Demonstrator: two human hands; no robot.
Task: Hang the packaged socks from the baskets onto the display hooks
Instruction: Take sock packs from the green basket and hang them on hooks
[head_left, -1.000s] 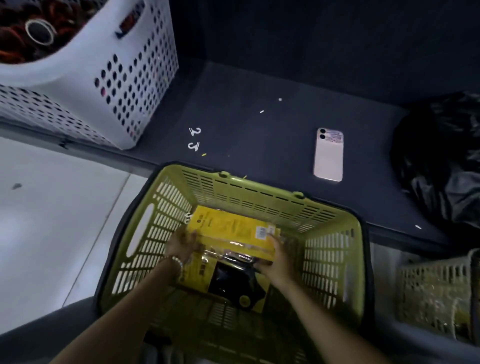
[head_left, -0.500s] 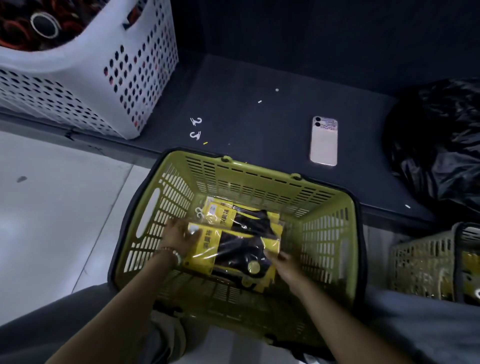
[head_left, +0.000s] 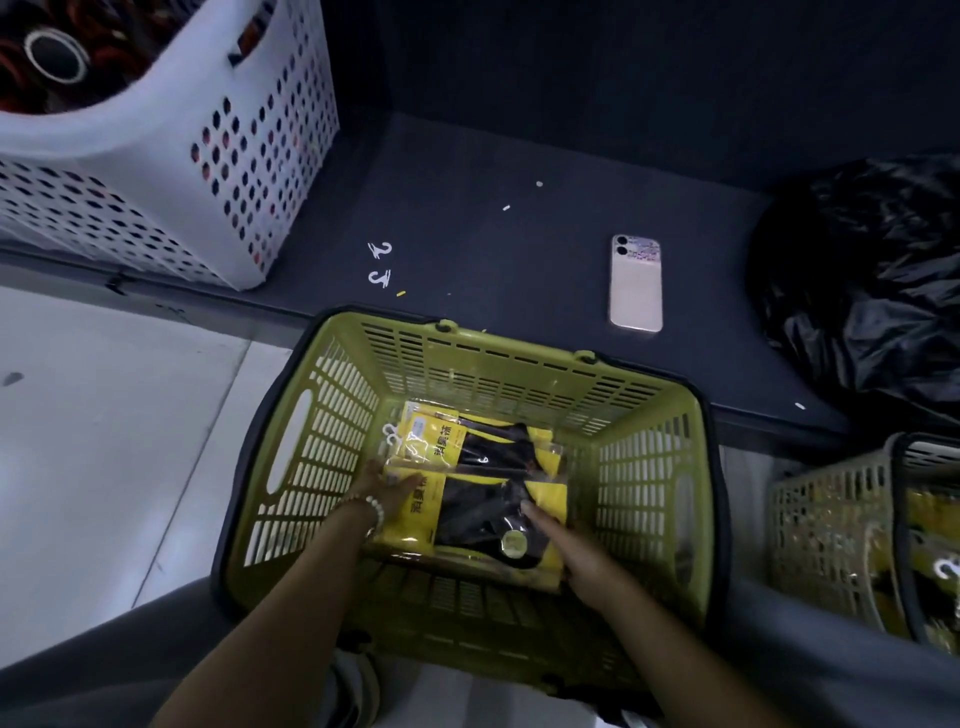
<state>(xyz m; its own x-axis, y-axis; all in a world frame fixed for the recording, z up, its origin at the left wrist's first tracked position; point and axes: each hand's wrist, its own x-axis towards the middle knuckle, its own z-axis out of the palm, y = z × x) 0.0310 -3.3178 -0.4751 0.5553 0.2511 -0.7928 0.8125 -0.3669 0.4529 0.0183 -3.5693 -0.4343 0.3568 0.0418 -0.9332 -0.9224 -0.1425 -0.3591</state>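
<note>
My left grip (head_left: 387, 486) lies flat, fingers apart, on the left edge of the top sock pack (head_left: 483, 512). My right grip (head_left: 576, 551), fingers straight, touches its right side. Pack lies on the green basket (head_left: 519, 353) bottom, nearer the left wall.

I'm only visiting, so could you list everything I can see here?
sock packs: at least two, yellow and black, in the green basket
green basket: one, yellow-green, centre, against the shelf edge
white basket: one, white, upper left on the shelf
grey basket: one, pale grey, right edge, yellow packs inside
phone: one, pale pink, flat on the shelf
loose hooks: two, white, on the shelf
plastic bag: one, black, right
shelf: one, dark blue
left hand: rests on the nearer pack's left end
right hand: touches that pack's right side
</note>
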